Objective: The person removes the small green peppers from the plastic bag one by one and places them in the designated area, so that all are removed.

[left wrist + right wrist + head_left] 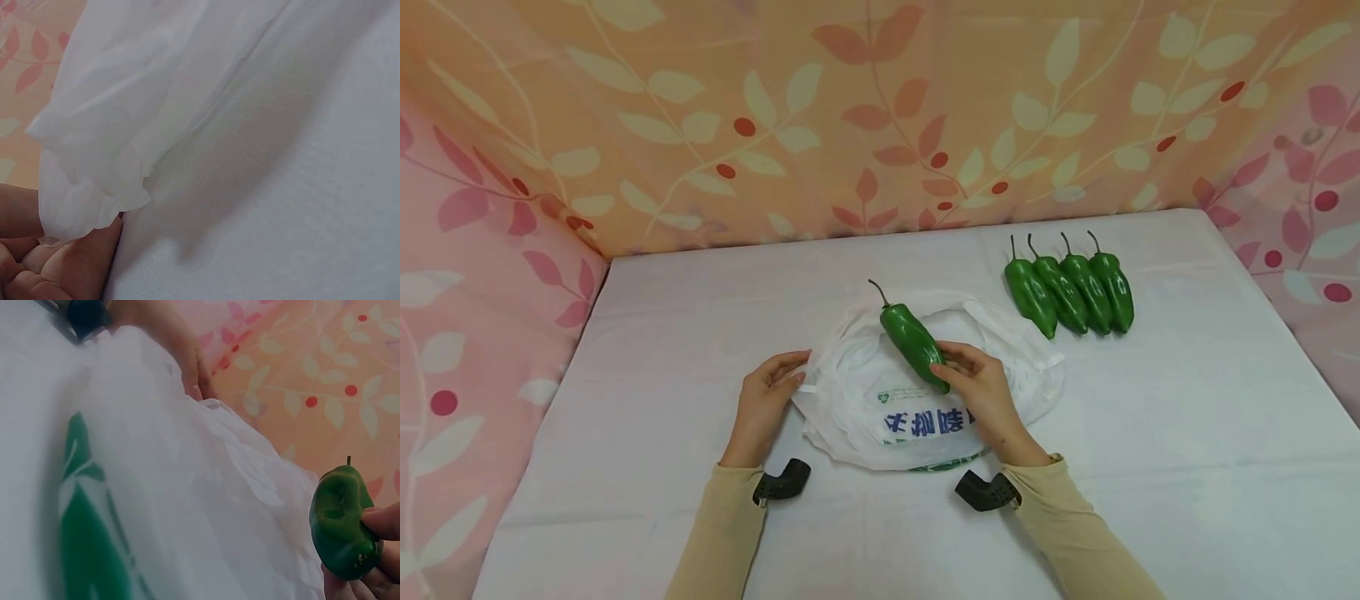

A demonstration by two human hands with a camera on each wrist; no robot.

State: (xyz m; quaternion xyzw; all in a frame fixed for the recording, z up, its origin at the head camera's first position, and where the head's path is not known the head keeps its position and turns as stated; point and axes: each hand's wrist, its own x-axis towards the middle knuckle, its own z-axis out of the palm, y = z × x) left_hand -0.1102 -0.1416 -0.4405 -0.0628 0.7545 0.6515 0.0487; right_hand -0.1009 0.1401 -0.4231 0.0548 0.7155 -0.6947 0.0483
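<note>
A glossy green pepper (912,343) with a thin curved stem is held at its lower end by my right hand (983,390), above a white plastic bag (850,433). In the right wrist view the thumb presses one side of the pepper (342,525), with fingers under it. The bag lies spread on the table, its mouth facing up, with blue characters and green print. My left hand (767,404) pinches the bag's left edge between thumb and fingers; in the left wrist view the bag (119,125) partly covers those fingers.
Several more green peppers (1070,292) lie side by side at the back right, stems pointing away, close to the bag's right edge. A white cloth covers the table (655,350). Leaf-patterned curtains (700,125) stand behind and at both sides.
</note>
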